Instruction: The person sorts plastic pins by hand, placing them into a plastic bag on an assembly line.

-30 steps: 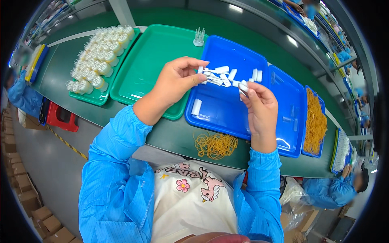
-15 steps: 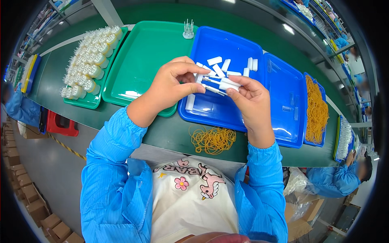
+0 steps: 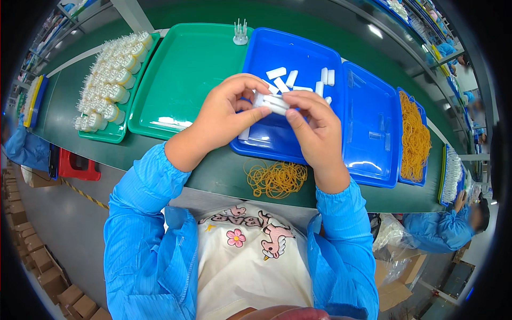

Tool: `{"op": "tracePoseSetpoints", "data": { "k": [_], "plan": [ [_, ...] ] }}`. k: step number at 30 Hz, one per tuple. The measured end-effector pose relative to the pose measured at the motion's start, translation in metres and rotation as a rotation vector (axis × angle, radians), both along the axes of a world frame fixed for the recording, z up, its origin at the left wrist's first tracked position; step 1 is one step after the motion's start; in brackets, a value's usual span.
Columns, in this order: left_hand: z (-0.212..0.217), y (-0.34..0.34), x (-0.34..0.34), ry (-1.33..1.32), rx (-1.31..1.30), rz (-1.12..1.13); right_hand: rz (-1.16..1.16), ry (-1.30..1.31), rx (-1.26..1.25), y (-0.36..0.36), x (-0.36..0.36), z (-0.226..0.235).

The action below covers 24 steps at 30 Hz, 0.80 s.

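Over the near part of the middle blue tray (image 3: pixel 261 148), both hands meet on one white plastic assembly (image 3: pixel 276 104). My left hand (image 3: pixel 224 109) pinches its left end between thumb and fingers. At the other end, my right hand (image 3: pixel 318 125) closes its thumb and fingers on the white tubes, which lie side by side. The prongs are hidden now, by the tubes or by my fingers. Loose white tube pieces (image 3: pixel 292 78) lie in the tray beyond my hands. A similar white base with upright prongs (image 3: pixel 240 33) stands at the far edge of the green tray (image 3: pixel 178 64).
Left, another green tray (image 3: pixel 114 133) carries rows of banded white bundles (image 3: pixel 114 80). Yellow rubber bands lie in a pile (image 3: pixel 277 178) on the near table and in a blue tray (image 3: pixel 414 138) at right. Clear pieces (image 3: pixel 380 133) lie in the second blue tray (image 3: pixel 368 165).
The white tubes in my right hand have moved left over the prongs, toward the base in my left hand. My hands are closer together.
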<state>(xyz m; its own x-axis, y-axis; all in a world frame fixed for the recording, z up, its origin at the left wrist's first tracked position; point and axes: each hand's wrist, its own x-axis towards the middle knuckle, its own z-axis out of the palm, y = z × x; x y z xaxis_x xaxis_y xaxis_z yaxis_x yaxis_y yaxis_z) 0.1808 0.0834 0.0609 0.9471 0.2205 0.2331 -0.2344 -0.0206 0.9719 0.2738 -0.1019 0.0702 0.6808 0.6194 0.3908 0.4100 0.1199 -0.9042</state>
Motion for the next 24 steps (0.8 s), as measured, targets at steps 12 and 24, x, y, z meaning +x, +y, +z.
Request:
{"op": "tracePoseSetpoints", "data": {
  "k": [12,24],
  "plan": [
    [0.004,0.008,0.000,0.001,-0.228,0.057,-0.303,-0.704,-0.723,-0.014,0.025,-0.002],
    [0.009,0.005,-0.001,-0.010,-0.334,0.077,-0.028,0.119,-0.324,-0.014,0.022,0.000]
  ]
}}
